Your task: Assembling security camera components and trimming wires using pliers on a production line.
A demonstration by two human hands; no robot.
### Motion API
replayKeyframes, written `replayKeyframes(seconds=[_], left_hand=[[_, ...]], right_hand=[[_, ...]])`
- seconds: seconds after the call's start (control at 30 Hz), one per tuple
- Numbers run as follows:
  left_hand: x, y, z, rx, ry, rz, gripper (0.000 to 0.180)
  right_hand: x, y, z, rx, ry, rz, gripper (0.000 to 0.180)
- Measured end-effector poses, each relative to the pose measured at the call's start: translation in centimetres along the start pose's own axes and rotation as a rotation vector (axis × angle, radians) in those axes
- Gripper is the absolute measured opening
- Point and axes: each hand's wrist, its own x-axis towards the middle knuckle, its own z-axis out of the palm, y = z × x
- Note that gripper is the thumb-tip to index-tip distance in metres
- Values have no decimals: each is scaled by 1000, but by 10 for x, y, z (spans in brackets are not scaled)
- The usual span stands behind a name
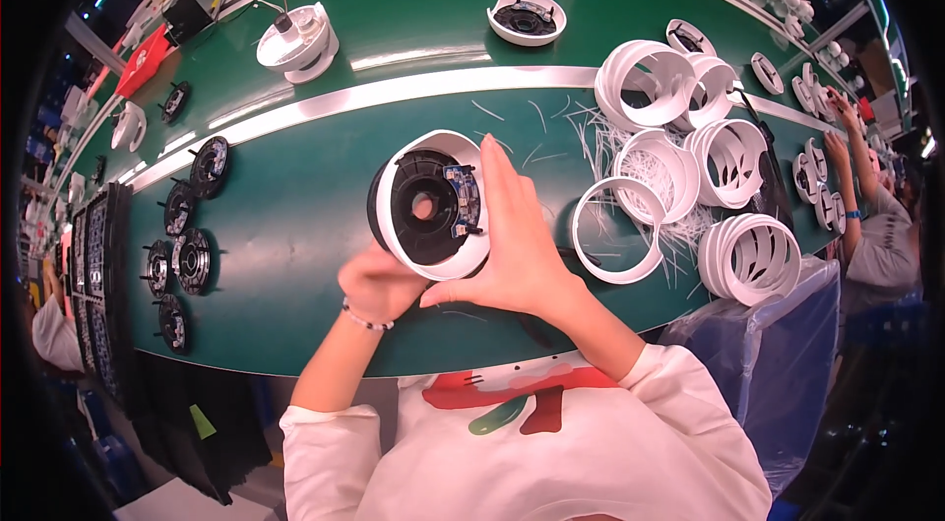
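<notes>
Above the near middle of the table, a round white plastic housing [391, 226] is tilted so its inside faces me. Within it sits a black round base [409, 243] with a hole in its centre and a blue circuit board [461, 188] along its right side. My right hand [520, 237] grips the housing's right side, fingers straight along the wall and thumb under the lower rim. At the lower left, my left hand [379, 283] is curled against the housing from below; its fingertips are hidden behind it.
Several black round bases [193, 260] stand at the left, beside a black rack [95, 285]. To the right are stacked white rings [750, 260], one loose ring [581, 235] and white plastic strips [645, 169]. Farther back lie white housings [527, 19]. A co-worker's arm [845, 181] reaches in at right.
</notes>
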Motion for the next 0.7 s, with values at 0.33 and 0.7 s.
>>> replayKeyframes(seconds=[0.33,0.7], left_hand=[[29,4,3,-224,167,-95,70],[42,-1,16,-278,187,-85,57]], right_hand=[[6,15,1,45,58,-191,123],[3,24,1,100,104,-251,123]])
